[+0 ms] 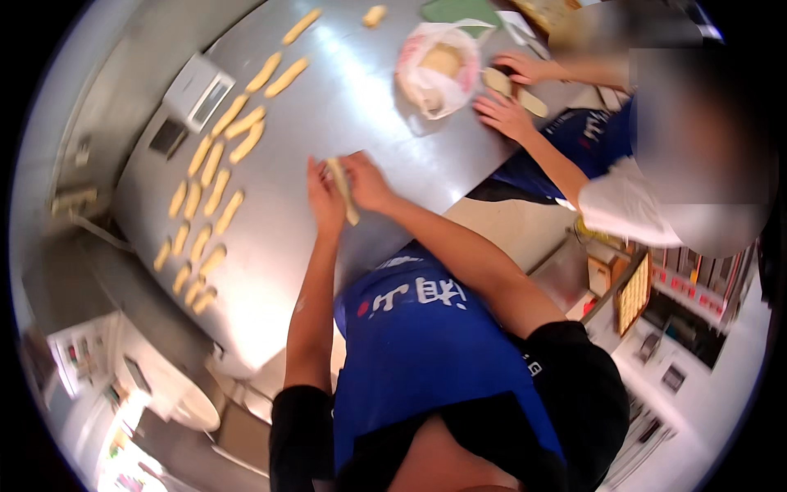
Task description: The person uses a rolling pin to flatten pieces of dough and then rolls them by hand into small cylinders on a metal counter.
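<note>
A pale, flattened strip of dough [344, 193] hangs between my two hands, its lower end dangling free toward my apron. My left hand [326, 198] has its fingers at the strip's upper part from the left. From the right, my right hand [368, 184] grips the same upper end, with its fingers curled. Both hands are over the near part of the steel table [328, 123]. Several similar dough strips [244, 123] lie in rough rows on the steel to the left of my hands, reaching to the far edge.
A white plastic bag of dough [443, 66] stands at the far right. Beside it, a co-worker's hands [510, 115] rest on dough pieces [531, 102]. A digital scale [198, 92] and a small dark object [168, 138] sit along the left edge. A green cloth [463, 11] lies far back.
</note>
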`<state>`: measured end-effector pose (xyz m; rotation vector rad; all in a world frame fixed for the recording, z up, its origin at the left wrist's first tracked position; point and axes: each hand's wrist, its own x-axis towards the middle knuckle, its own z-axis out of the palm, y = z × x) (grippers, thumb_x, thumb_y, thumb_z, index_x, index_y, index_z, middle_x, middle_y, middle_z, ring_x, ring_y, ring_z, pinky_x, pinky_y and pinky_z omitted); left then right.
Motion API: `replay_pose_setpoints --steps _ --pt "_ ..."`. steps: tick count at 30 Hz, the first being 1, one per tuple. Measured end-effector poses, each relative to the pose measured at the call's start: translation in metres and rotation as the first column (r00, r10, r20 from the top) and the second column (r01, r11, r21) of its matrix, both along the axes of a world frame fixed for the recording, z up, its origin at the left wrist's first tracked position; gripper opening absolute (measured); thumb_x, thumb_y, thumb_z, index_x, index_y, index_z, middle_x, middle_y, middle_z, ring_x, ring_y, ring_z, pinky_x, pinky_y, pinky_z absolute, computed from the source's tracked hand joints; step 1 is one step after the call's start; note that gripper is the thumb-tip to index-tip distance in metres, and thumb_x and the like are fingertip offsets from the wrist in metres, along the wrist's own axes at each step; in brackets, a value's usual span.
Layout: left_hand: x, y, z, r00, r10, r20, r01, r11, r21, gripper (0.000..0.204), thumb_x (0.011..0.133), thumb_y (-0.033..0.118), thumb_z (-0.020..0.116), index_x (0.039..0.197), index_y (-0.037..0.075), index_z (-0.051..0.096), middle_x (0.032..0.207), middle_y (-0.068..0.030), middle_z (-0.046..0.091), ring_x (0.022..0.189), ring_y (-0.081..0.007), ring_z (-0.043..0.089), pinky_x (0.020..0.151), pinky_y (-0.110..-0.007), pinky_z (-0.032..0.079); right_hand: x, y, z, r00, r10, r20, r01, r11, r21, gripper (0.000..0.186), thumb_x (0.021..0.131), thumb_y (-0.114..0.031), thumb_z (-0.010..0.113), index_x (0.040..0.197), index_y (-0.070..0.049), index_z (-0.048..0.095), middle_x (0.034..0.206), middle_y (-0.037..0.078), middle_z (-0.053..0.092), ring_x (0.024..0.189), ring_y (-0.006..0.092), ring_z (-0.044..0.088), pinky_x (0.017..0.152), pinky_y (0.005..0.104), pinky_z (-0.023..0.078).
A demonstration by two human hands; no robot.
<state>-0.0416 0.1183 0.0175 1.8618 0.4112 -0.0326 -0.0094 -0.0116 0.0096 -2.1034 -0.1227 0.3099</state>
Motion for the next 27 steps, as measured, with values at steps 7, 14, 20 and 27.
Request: replay_pose_setpoints --steps 7,14,20,27 --pt "0.048 0.030 -0.010 0.985 0.002 0.175 -0.022 0.994 0.111 0.056 0.112 0.008 0.054 0.164 -0.004 0.039 0.154 -0.0250 0.054 0.141 -0.0349 0.054 0.116 -0.044 0.047 0.058 0.029 0.000 0.975 -0.193 0.107 0.202 0.977 -0.074 0.037 0.098 0.003 0.061 0.134 0.000 0.068 0.115 0.018 0.065 0.101 0.0345 0.067 0.089 0.0415 0.055" --pt "-0.023 0.031 -0.031 0.919 -0.245 0.309 0.067 0.868 0.491 0.059 0.111 0.015 0.058 0.162 -0.008 0.039 0.165 -0.0306 0.045 0.148 -0.0493 0.045 0.126 -0.054 0.035 0.021 -0.026 -0.025 0.941 -0.340 -0.013 0.340 0.940 0.032 0.035 0.096 0.000 0.062 0.129 -0.004 0.070 0.114 0.020 0.070 0.106 0.0399 0.068 0.093 0.0472 0.056" --pt "-0.017 0.029 -0.026 0.913 -0.293 0.284 0.054 0.778 0.626 0.054 0.113 0.022 0.057 0.156 -0.008 0.046 0.159 -0.0278 0.051 0.147 -0.0481 0.047 0.123 -0.058 0.037 -0.010 -0.114 0.001 0.889 -0.453 0.070 0.457 0.887 -0.064 0.025 0.094 -0.004 0.068 0.118 -0.002 0.074 0.106 0.019 0.073 0.098 0.0367 0.072 0.088 0.0450 0.058" --pt "-0.014 0.019 -0.022 0.922 -0.274 0.273 0.049 0.784 0.619 0.054 0.113 0.025 0.056 0.156 -0.007 0.047 0.158 -0.0254 0.053 0.146 -0.0472 0.047 0.123 -0.058 0.036 -0.041 -0.197 0.010 0.772 -0.631 0.068 0.634 0.761 -0.139 0.021 0.097 -0.006 0.070 0.117 -0.002 0.076 0.107 0.019 0.077 0.093 0.0322 0.076 0.085 0.0422 0.060"
